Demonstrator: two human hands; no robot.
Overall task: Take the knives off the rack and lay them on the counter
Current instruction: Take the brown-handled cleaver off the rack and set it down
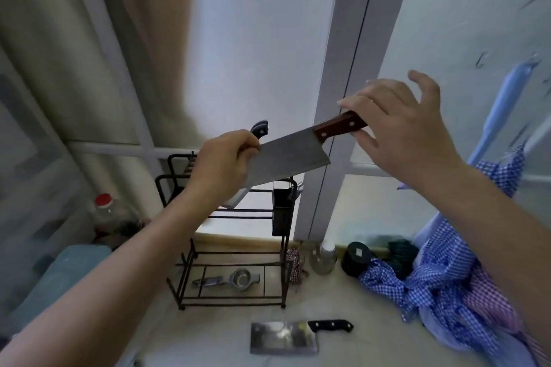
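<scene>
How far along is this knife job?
One black-handled cleaver already lies on the counter. The right hand holds a wooden-handled cleaver in the air; the left hand grips a dark-handled knife above the rack. Both remain to be laid down.

On my feed I see two arms, both bare from elbow down, no sleeves, no gloves. Left hand (222, 165) has no watch, no ring I can make out, wrist plain w/ nothing strapped on. Right hand (405, 131) same: bare fingers (356, 103), short nails, no bands, no jewellery visible. Forearms fill the lower corners, edges slightly blurred.
</scene>
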